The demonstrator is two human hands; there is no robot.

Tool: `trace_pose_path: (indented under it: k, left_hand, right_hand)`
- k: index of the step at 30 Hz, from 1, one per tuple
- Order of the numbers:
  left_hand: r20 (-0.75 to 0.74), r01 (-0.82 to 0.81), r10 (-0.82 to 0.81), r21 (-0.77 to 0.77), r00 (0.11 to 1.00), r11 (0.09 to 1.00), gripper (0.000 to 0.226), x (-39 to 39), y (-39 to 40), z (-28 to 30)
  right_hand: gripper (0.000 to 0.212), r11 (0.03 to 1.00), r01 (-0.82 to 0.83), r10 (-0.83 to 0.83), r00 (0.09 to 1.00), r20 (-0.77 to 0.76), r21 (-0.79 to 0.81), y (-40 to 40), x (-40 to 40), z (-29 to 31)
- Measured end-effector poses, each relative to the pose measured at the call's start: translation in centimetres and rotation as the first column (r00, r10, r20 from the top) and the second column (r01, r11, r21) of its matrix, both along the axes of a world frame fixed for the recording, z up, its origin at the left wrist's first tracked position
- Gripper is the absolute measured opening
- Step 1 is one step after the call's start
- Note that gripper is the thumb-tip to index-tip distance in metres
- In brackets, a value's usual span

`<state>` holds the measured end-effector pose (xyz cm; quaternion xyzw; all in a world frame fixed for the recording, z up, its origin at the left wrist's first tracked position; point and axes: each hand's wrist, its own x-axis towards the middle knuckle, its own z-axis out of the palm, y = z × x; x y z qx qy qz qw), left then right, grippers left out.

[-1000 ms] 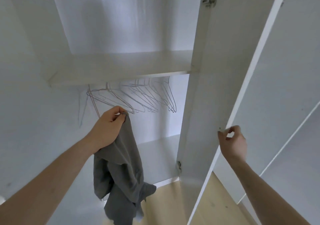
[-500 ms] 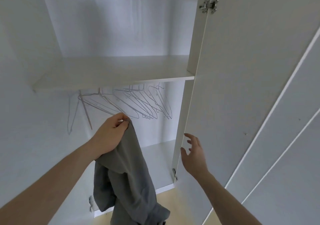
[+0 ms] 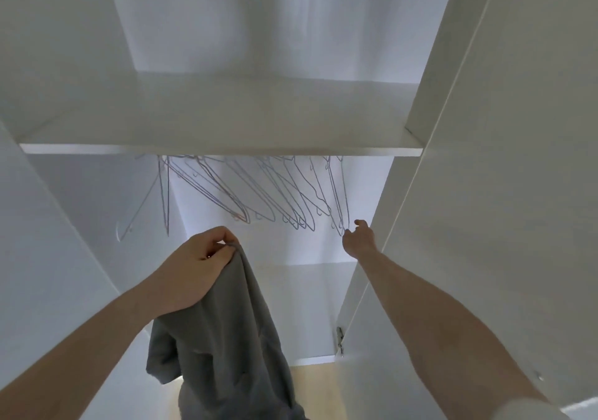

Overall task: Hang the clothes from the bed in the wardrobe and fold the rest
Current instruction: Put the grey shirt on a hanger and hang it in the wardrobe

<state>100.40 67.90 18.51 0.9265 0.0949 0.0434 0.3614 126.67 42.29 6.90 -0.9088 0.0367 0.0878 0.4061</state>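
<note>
My left hand (image 3: 197, 266) grips a grey garment (image 3: 226, 338) by its top edge, and the cloth hangs down in front of the open white wardrobe (image 3: 81, 225). Several thin wire hangers (image 3: 259, 193) hang in a row under the shelf (image 3: 220, 148). My right hand (image 3: 360, 238) reaches into the wardrobe, and its fingertips are at the lower tip of the rightmost hanger (image 3: 338, 206). Whether they pinch the wire cannot be made out.
The wardrobe's open right door (image 3: 504, 193) stands close beside my right arm, with a hinge (image 3: 339, 338) low on its inner edge. A left side panel closes off the other side. Light wood floor (image 3: 317, 393) shows below the wardrobe base.
My right hand let go of the door edge, swung left and reached up into the wardrobe to the rightmost hanger. The door now stands wider open. My left hand kept holding the grey garment.
</note>
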Motion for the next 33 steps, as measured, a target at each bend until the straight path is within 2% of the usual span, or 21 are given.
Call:
trace_pose_path:
  k: [8,16,20,27,29,33]
  left_hand:
    - [-0.051,-0.126,0.124,-0.035,0.991,0.991,0.022,3.4,-0.1,-2.2]
    - [-0.041,-0.171,0.170,-0.032,0.985,0.985,0.025,5.9,0.3,-3.1]
    - [-0.045,-0.163,0.162,-0.019,0.986,0.986,0.027,6.1,0.1,-2.6]
    - [-0.028,-0.146,0.146,-0.007,0.989,0.989,0.023,5.4,-0.2,-1.7]
    - [-0.031,-0.127,0.127,-0.001,0.991,0.992,0.023,4.4,-0.5,-1.6]
    - [-0.028,-0.126,0.126,0.006,0.992,0.992,0.022,2.6,-1.0,-1.5]
  right_hand:
    - [0.058,0.996,-0.044,0.038,0.997,-0.070,-0.083,1.4,10.1,-1.8]
    - [0.039,0.995,0.081,-0.078,0.996,-0.047,0.060,1.0,13.6,-3.7]
    - [0.038,0.972,0.125,-0.125,0.992,-0.016,0.199,0.3,13.1,-3.3]
    - [0.033,0.960,0.155,-0.182,0.978,0.102,0.233,-0.9,9.3,-2.0]
    - [0.033,0.961,0.176,-0.200,0.975,0.095,0.212,-1.8,6.6,-2.2]
    - [0.029,0.940,0.204,-0.218,0.976,0.022,0.274,-2.7,1.6,-3.6]
